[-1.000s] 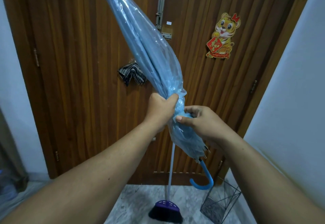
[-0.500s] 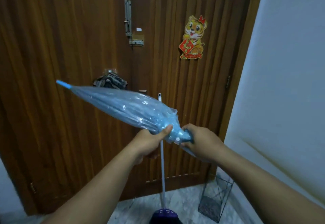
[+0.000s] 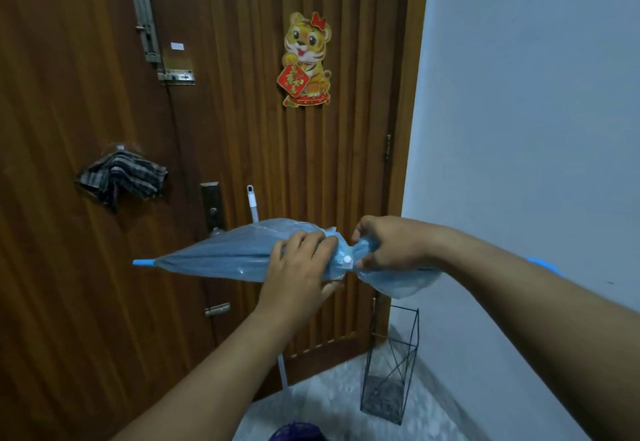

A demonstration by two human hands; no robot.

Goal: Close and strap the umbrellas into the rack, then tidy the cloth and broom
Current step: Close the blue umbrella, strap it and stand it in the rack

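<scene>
Two hands on one folded blue umbrella, held level in front of the door.

I read its long axis as running left to right: tip left, handle end hidden behind my right forearm. My left hand wraps the gathered canopy; my right hand pinches the strap by the white snap, the two hands just beside each other. The wire rack stands on the floor below and right, nearer the right arm, so after fastening I judge the tip must swing down. Cloth hangs on the door; the broom handle leans behind.
</scene>
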